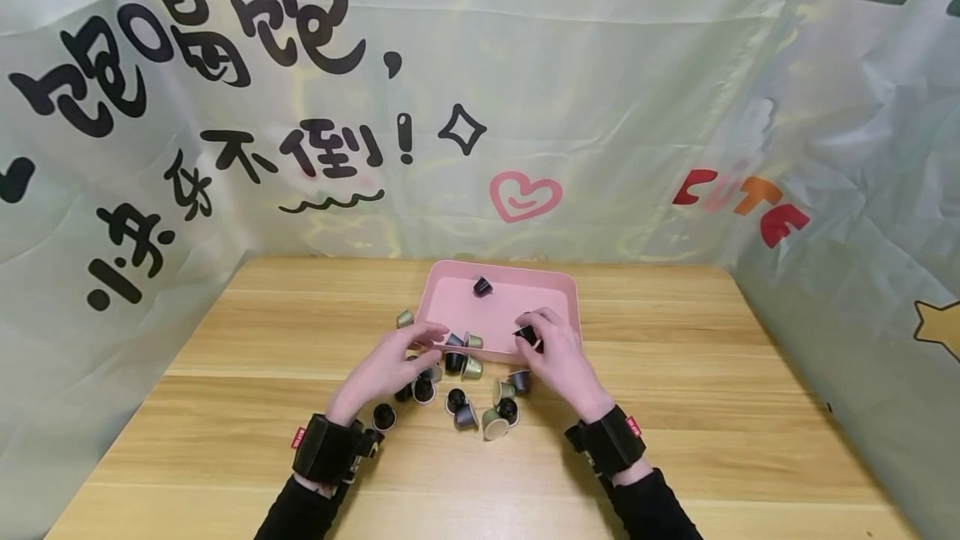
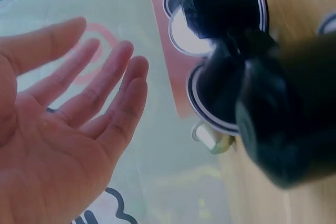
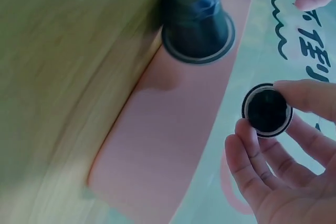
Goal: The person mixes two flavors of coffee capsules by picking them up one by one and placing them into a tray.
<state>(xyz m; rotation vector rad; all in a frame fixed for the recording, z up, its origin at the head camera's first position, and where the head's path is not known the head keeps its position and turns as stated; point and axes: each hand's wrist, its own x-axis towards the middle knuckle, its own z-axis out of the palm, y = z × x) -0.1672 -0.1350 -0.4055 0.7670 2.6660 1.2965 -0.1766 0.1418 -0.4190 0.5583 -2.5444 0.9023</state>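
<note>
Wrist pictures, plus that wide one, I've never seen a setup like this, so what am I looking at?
No machine: a person works with bare hands. A head-worn camera takes the wide view; the close ones come from each wrist. On the wooden table sits a pink tray, with dark and pale green capsules mostly in front of it. Another dark capsule lies inside, toward the back. The fingers of the right hand pinch a black capsule; the left hand holds nothing.

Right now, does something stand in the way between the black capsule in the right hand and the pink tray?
Nothing visible does: the right hand holds the black capsule, seemingly above the pink tray, partly hiding it.
</note>
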